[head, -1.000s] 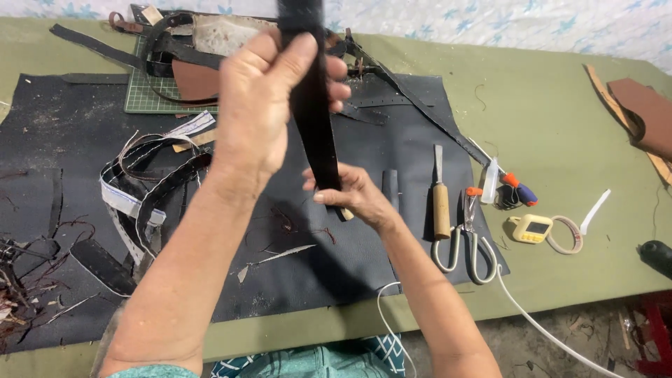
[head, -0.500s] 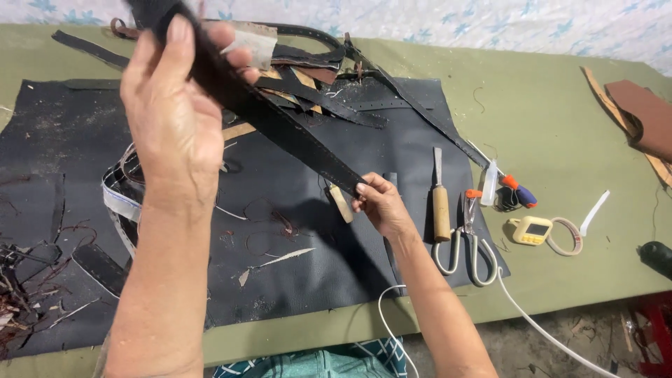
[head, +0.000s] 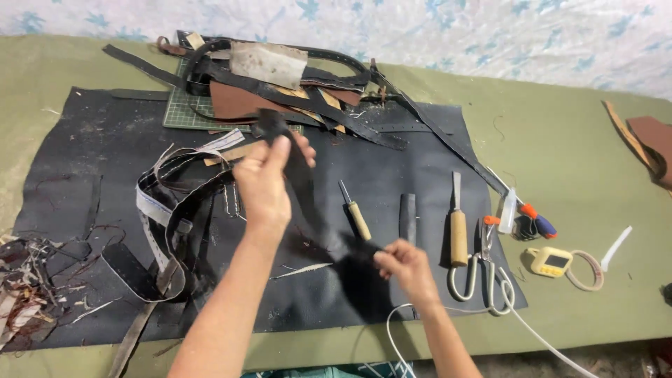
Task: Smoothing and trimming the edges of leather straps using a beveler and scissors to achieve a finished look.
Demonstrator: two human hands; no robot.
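Since the earlier frame my left hand (head: 264, 183) has dropped from high in view to just above the mat (head: 84, 161), and the strap (head: 308, 203) now runs lower and flatter. Right hand (head: 404, 269) has barely shifted.

Strap: black, stretched between both hands over the middle of the mat, clear of the surface. Far end folds over the left fingers; near end sits in the right hand's grip. Held taut like this, I judge, so its length and edge can be looked over.

Left hand: back toward me, fingers curled up, grip clenched on the strap's far end. Forearm rises from the near edge.

Right hand: lower, nearer, thumb and fingers pinched on the strap's near end, wrist bent inward.

Around: awl (head: 355, 213) and chisel (head: 457, 224) lie just right of the strap, handles toward me, within reach. Scissors (head: 483, 276) near the mat's right edge. Scrap straps piled far on the green desk (head: 574, 140).
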